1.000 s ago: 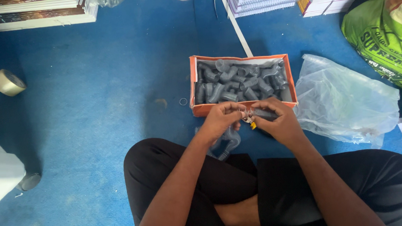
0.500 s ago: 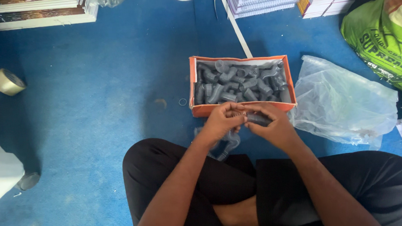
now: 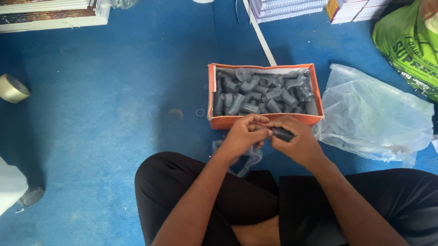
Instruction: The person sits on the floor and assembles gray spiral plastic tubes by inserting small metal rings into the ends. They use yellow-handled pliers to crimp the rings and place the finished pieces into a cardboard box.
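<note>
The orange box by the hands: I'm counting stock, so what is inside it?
The orange box holds a heap of grey pipe elbows, filling it side to side. Lower layers and the box floor are covered by the top pieces.

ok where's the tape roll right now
The tape roll lies on the blue floor at the far left of the head view, well left of the orange box, below the book stack.

box (image 3: 265,119): before the hands, fittings (image 3: 262,92) in it
bag (image 3: 373,115): right of box
tape (image 3: 10,88): far left

Single head view — looks steeply down, close over lap and floor (image 3: 105,144).
</note>
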